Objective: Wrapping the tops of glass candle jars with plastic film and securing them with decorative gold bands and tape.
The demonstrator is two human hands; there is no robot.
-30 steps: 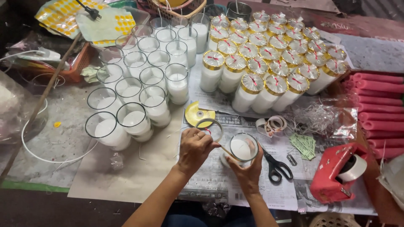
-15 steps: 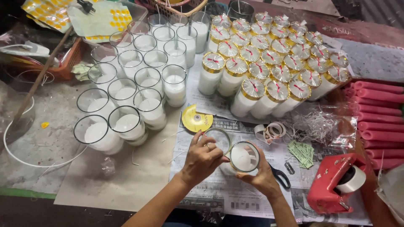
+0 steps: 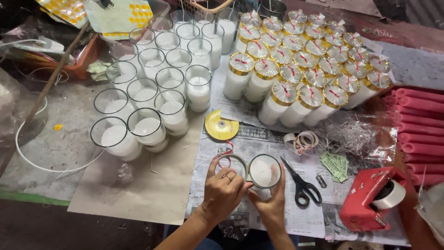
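Note:
My right hand (image 3: 270,199) grips a glass candle jar (image 3: 264,171) filled with white wax, held over the newspaper (image 3: 259,217). My left hand (image 3: 222,187) holds a roll of gold tape (image 3: 232,163) pressed against the jar's left side, the tape end between my fingers at the rim. A thin red ribbon (image 3: 227,155) curls above the roll. A yellow spool (image 3: 221,126) lies just beyond it.
Several open wax-filled glasses (image 3: 152,92) stand at the left; several wrapped candles with gold rims (image 3: 300,60) at the back right. Black scissors (image 3: 301,183), tape rings (image 3: 299,139), green tags (image 3: 336,164), a red tape dispenser (image 3: 372,196) and pink rods (image 3: 418,125) lie at the right.
Both hands and the jar have drawn slightly nearer to me. The gold tape roll sits tighter against the jar, and the red ribbon shows above it.

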